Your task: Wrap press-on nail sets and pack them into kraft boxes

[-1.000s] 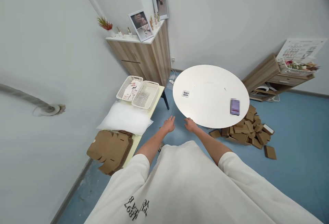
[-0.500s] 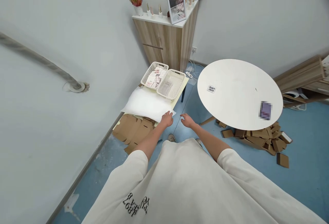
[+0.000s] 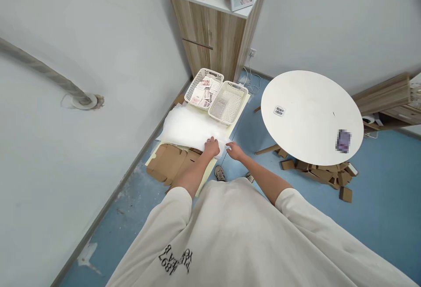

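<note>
A thin white sheet (image 3: 187, 124) lies across a small low table, spreading from the wall side toward me. My left hand (image 3: 212, 147) is on its near right part, fingers curled down and closed on the sheet. Just off the sheet's right edge is my right hand (image 3: 234, 151), its fingers loosely bent and apart, with nothing visible in them. Whether its fingertips touch the edge I cannot tell. Behind the sheet stand two white perforated baskets. Printed packets fill the left basket (image 3: 188, 96); clear plastic pieces lie in the right basket (image 3: 237, 102).
Flattened brown cardboard (image 3: 167, 164) sits on the low table's near side. To the right is a round white table (image 3: 305, 107) holding a small card of dark ovals (image 3: 279, 111) and a blurred purple item (image 3: 343, 141). Small brown boxes (image 3: 324, 175) pile beneath it. A wooden cabinet (image 3: 210, 28) stands behind.
My view has shifted closer to the low table. My left hand has moved farther over the sheet, and my right hand has come nearer its right edge.
</note>
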`<state>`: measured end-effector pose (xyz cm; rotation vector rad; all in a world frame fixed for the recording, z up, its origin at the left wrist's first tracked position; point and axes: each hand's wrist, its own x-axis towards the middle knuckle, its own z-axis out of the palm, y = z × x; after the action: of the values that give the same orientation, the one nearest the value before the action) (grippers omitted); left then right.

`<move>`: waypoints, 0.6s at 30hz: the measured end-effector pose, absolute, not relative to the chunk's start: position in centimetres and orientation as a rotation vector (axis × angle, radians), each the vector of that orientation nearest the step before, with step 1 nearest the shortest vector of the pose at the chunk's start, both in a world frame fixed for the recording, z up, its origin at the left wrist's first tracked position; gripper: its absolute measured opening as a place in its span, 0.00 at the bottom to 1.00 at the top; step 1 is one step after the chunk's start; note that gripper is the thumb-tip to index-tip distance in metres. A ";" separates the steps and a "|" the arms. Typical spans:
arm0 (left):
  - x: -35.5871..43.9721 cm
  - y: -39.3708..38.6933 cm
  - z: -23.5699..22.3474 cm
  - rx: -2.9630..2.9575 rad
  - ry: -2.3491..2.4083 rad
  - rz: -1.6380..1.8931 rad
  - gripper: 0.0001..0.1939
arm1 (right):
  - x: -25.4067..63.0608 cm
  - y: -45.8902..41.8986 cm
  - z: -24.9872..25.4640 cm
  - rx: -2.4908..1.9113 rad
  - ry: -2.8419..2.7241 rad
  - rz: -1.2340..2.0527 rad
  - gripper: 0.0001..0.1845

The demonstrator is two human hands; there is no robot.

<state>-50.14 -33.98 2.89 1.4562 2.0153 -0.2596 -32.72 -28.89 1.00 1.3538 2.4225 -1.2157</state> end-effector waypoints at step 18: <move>-52.3 -35.6 2.3 1.536 1.910 -0.160 0.29 | -36.6 -29.2 0.2 1.654 2.184 -1.594 0.24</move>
<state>-52.25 -35.64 2.30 1.5358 1.9103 -0.1600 -36.64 -29.17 0.18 1.6539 2.1838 -1.5937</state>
